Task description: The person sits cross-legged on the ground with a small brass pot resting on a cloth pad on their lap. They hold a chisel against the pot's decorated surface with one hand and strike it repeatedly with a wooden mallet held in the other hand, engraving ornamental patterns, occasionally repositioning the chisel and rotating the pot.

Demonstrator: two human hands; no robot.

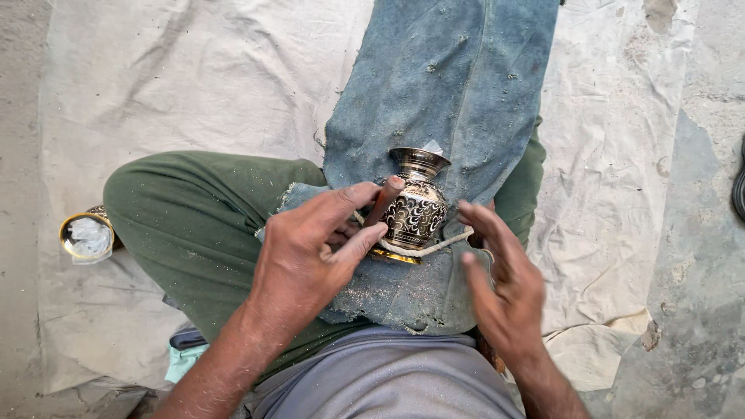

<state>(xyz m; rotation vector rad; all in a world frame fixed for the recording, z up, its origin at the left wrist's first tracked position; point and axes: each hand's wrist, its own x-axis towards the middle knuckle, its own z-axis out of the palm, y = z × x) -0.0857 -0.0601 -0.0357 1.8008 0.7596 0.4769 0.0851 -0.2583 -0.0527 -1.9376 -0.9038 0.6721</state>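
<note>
While the left hand (306,252) is gripping a reddish-brown tool handle (382,203) between thumb and fingers and pressing it against the side of a small engraved brass vase (417,208), the right hand (500,283) is hovering released just beside the vase, fingers spread and holding nothing. Sitting on a worn denim cloth (434,93) over the person's lap, the vase is standing nearly upright, its long axis running up the picture with its flared mouth pointing away, and a pale cord (434,247) is looping round its base. Open room is lying on the pale floor sheet (194,70) to both sides, with the green-trousered knee (194,209) crowding the left and another brass piece (87,235) resting well apart beyond it.
</note>
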